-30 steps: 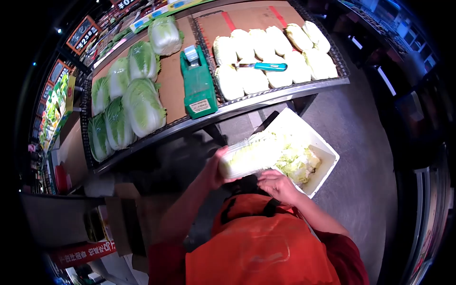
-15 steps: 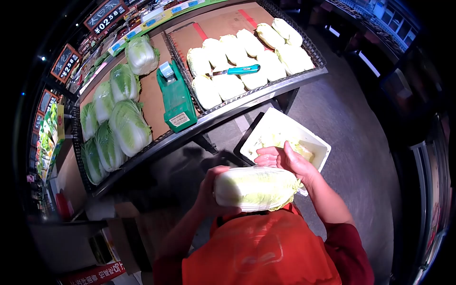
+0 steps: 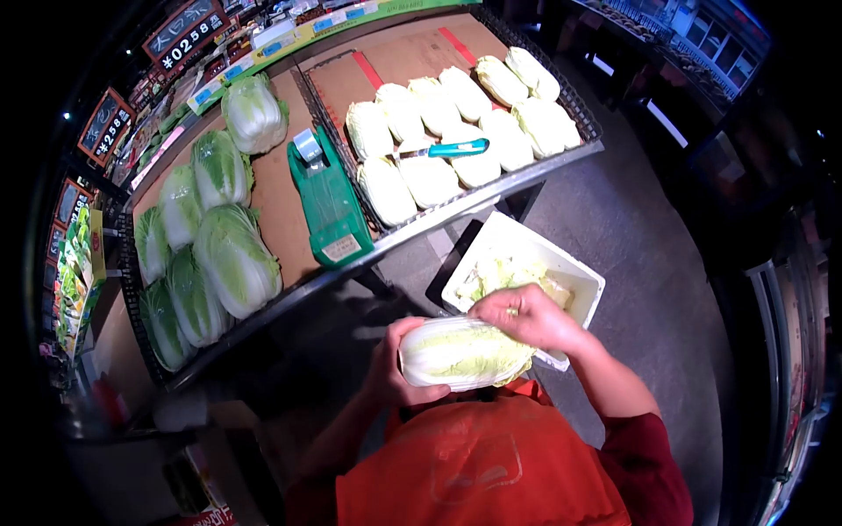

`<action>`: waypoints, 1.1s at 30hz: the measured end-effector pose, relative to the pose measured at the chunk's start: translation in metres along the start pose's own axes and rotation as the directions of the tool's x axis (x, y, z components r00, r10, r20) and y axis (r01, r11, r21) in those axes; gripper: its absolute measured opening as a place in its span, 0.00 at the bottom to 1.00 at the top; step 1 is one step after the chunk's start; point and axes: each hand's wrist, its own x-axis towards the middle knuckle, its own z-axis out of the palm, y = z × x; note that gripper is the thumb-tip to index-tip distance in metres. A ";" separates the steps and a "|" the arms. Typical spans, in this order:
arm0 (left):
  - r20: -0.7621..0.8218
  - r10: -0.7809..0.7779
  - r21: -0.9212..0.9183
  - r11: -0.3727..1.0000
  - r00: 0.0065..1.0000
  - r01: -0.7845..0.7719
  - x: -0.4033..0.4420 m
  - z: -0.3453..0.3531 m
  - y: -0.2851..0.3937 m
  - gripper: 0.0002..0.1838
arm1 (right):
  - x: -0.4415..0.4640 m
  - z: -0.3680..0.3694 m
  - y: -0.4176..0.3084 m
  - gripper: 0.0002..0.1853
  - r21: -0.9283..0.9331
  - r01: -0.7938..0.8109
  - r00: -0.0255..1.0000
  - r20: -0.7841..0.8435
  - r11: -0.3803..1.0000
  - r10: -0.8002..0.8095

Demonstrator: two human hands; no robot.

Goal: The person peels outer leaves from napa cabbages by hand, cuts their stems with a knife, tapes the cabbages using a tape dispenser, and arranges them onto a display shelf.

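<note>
A pale napa cabbage (image 3: 465, 353) lies sideways in front of my red apron, its white base to the left. My left hand (image 3: 390, 364) is wrapped round the base end. At the leafy end, my right hand (image 3: 519, 316) has its fingers pinched together at the cabbage's upper edge; what they hold there is too small to make out. Just beyond it, a white foam box (image 3: 579, 273) with loose leaves (image 3: 495, 267) stands on the floor, partly covered by my right hand and forearm.
On the display table (image 3: 474, 195), several pale cabbages (image 3: 386, 191) carry a teal-handled knife (image 3: 458, 148). A green tape dispenser (image 3: 333, 210) separates them from several greener cabbages (image 3: 239, 259). Price signs (image 3: 186, 37) stand behind, at the upper left.
Over the last second the cabbage has come back from above the foam box towards my apron. My right hand, lately spread open behind it, has closed its fingers at its upper edge.
</note>
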 end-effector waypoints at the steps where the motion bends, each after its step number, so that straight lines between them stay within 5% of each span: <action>1: -0.003 -0.003 -0.024 1.000 1.000 0.003 0.001 -0.004 -0.006 0.47 | 0.002 0.005 -0.001 0.11 -0.068 0.088 0.995 -0.037 0.994 -0.090; 4: -0.020 -0.256 -0.283 0.928 0.966 0.240 0.001 -0.015 -0.025 0.48 | 0.010 0.009 -0.012 0.12 -0.379 0.330 0.935 0.005 0.864 -0.355; 10: -0.073 -0.408 -0.564 0.769 0.910 0.299 0.017 -0.031 -0.029 0.40 | 0.016 0.048 -0.046 0.23 -0.817 0.206 0.943 0.019 0.538 -0.333; 13: -0.110 -0.434 -0.720 0.655 0.894 0.229 0.021 -0.036 -0.037 0.33 | 0.019 0.052 -0.063 0.11 -0.519 0.435 0.872 0.037 0.736 -0.489; 16: -0.008 -0.566 -0.849 0.440 0.824 0.294 0.030 -0.048 -0.040 0.33 | 0.018 0.060 -0.043 0.07 -0.198 0.379 0.899 -0.155 0.904 -0.411; 17: 0.019 -0.519 -0.828 0.471 0.855 0.305 0.036 -0.053 -0.035 0.37 | 0.024 0.063 -0.043 0.05 -0.078 0.170 0.955 -0.232 0.982 -0.184; 18: -0.006 -0.473 -0.844 0.475 0.881 0.250 0.040 -0.057 -0.031 0.37 | 0.033 0.070 -0.025 0.19 0.146 0.041 0.968 -0.250 0.988 -0.004; 20: -0.061 -0.381 -0.868 0.476 0.922 0.140 0.049 -0.056 -0.026 0.39 | 0.054 0.078 -0.023 0.33 0.415 0.025 0.968 -0.236 0.909 0.082; 22: -0.075 -0.255 -0.846 0.529 0.964 0.074 0.051 -0.047 -0.032 0.39 | 0.084 0.089 -0.016 0.44 0.442 0.206 0.963 -0.249 0.873 -0.101; 25: -0.021 -0.171 -0.691 0.714 0.985 0.109 0.051 -0.055 -0.033 0.40 | 0.110 0.084 -0.018 0.44 0.712 0.192 0.941 -0.330 0.676 0.080; 26: 0.005 -0.013 -0.637 0.771 1.000 0.014 0.061 -0.060 -0.034 0.42 | 0.119 0.074 -0.016 0.44 0.783 0.172 0.941 -0.309 0.598 0.134; 28: 0.139 -0.068 -0.323 0.940 0.988 0.110 0.068 -0.076 -0.022 0.45 | 0.133 0.045 -0.025 0.46 0.762 0.176 0.924 -0.347 0.624 0.162; 30: 0.131 -0.293 -0.361 0.875 0.947 0.321 0.063 -0.081 -0.009 0.46 | 0.154 0.001 -0.021 0.49 0.498 0.142 0.904 -0.417 0.856 0.093; 33: -0.009 -0.313 -0.285 0.911 0.950 0.298 0.049 -0.075 -0.019 0.39 | 0.206 -0.077 0.005 0.53 0.073 0.124 0.806 -0.589 0.990 -0.058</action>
